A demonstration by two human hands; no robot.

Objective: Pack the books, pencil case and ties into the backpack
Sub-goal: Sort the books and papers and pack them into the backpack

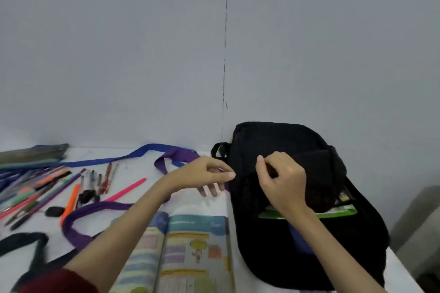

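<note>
The black backpack [297, 240] lies on the white table [133, 173] at the right, with a green book [333, 213] sticking out of its opening. My right hand [282, 181] grips the fabric of the upper flap over that opening, fingers curled. My left hand [209, 173] pinches the backpack's left edge with thumb and forefinger. An open book [190, 247] lies in front of me under my left forearm. A purple tie [95, 211], a blue tie [114, 160] and a black tie [23, 240] lie loose at the left. The pencil case [33, 153] sits at the far left by the wall.
Several pens and markers [59, 188] are scattered over the left of the table, with a pink one [126, 190] nearest the open book. A grey wall stands right behind the table. The table's right edge runs just past the backpack.
</note>
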